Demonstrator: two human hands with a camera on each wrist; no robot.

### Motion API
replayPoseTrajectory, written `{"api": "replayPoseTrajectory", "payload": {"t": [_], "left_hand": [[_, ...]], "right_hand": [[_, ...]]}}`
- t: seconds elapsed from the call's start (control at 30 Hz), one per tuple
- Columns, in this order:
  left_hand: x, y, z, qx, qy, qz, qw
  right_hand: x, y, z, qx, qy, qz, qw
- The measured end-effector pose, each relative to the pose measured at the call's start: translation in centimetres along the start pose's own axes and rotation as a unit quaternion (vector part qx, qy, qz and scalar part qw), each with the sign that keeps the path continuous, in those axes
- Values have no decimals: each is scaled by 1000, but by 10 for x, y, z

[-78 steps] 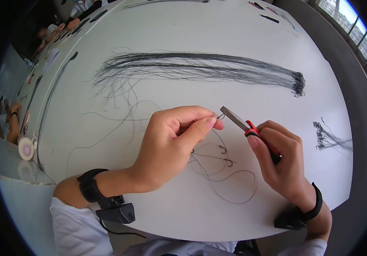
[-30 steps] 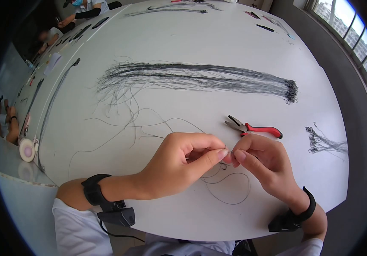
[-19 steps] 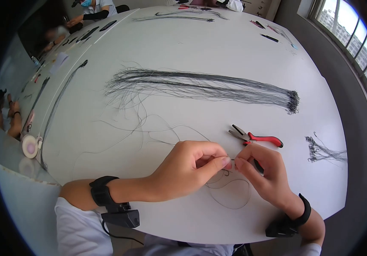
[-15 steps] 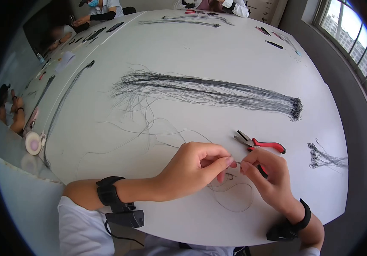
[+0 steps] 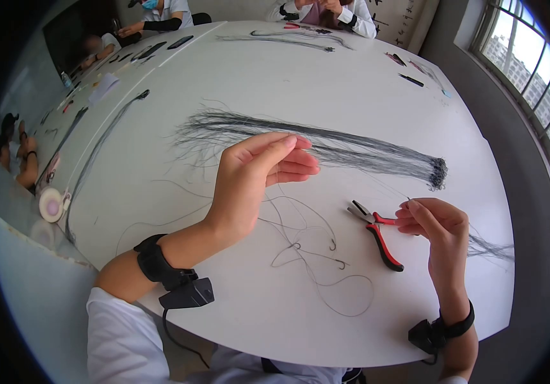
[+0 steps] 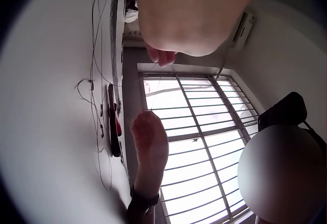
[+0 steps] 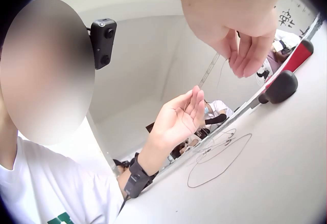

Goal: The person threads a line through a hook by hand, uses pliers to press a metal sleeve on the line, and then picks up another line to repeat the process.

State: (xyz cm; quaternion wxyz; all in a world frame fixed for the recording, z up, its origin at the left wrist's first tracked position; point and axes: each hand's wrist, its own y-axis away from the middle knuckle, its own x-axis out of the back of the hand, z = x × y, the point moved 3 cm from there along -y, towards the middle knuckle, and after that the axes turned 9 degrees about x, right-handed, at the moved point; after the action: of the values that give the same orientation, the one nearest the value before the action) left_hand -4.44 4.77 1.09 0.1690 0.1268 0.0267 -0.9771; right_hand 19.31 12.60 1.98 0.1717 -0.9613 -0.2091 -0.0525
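My left hand (image 5: 249,173), raised over the table, pinches a thin line between thumb and index finger; its other fingers are extended. My right hand (image 5: 438,224) is at the right, its thumb and index finger pinching a small dark piece at the line's other end. The line runs faintly between the hands. Red-handled pliers (image 5: 384,246) lie on the table just left of my right hand, jaws apart. Between the hands, nearer the table's front edge, lie loose looped lines (image 5: 313,278) with hooks (image 5: 341,264). In the right wrist view, line crosses the left palm (image 7: 179,124).
A long bundle of dark lines (image 5: 352,144) with hooks clustered at its right end lies beyond the hands. A smaller bundle (image 5: 489,248) is partly behind my right hand. A white spool (image 5: 51,205) stands at the left. Other people sit around the far and left edges.
My hands, close together before, have moved apart, the left up and leftward, the right rightward, with line between them. The pliers, put down earlier from my right hand, show more fully, as do the loose hooks.
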Motion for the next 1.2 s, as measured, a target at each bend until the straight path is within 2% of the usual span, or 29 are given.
{"api": "replayPoseTrajectory", "payload": {"t": [0.3, 0.33, 0.37, 0.43, 0.5, 0.6, 0.67, 0.7, 0.77, 0.8, 0.87, 0.9, 0.97, 1.1, 1.13, 1.2], "left_hand": [[20, -14, 23, -33, 46, 23, 998], [16, -14, 28, -18, 52, 54, 997], [19, -16, 30, -19, 53, 53, 997], [25, -19, 34, 1, 67, 2, 998], [26, -20, 34, 9, 73, 21, 997], [31, -25, 37, 22, 53, -3, 998], [35, -27, 38, 22, 26, 6, 999], [36, -28, 40, 22, 26, 5, 999], [39, -29, 42, 27, -58, 13, 998], [39, -30, 43, 28, -55, 8, 998], [42, -32, 41, 41, -198, 40, 979], [42, -34, 39, 41, -195, 34, 979], [46, -38, 33, 37, -316, 48, 947], [71, -54, 14, 22, -362, 47, 931], [73, -55, 14, 34, -398, 51, 915], [81, -57, 13, 48, -434, 54, 898]], "right_hand": [[31, -18, 1, 8, -61, 76, 995], [35, -21, 1, 11, -52, 74, 996], [41, -24, 3, 12, -51, 75, 996], [50, -29, 5, 41, -99, 73, 992], [57, -33, 11, 44, -74, 92, 992], [71, -38, 20, 36, -41, 108, 993], [76, -40, 23, 2, -4, 162, 987], [79, -41, 25, 2, -4, 162, 987], [85, -43, 30, -9, -8, 170, 985], [86, -44, 32, -9, -4, 174, 985], [87, -44, 35, -9, -13, 178, 984], [89, -45, 38, -9, -9, 183, 983], [90, -46, 44, -24, -8, 175, 984], [94, -51, 59, -34, 20, 139, 990], [93, -52, 63, -35, 21, 139, 989], [91, -55, 68, -32, 86, 108, 990]]}}
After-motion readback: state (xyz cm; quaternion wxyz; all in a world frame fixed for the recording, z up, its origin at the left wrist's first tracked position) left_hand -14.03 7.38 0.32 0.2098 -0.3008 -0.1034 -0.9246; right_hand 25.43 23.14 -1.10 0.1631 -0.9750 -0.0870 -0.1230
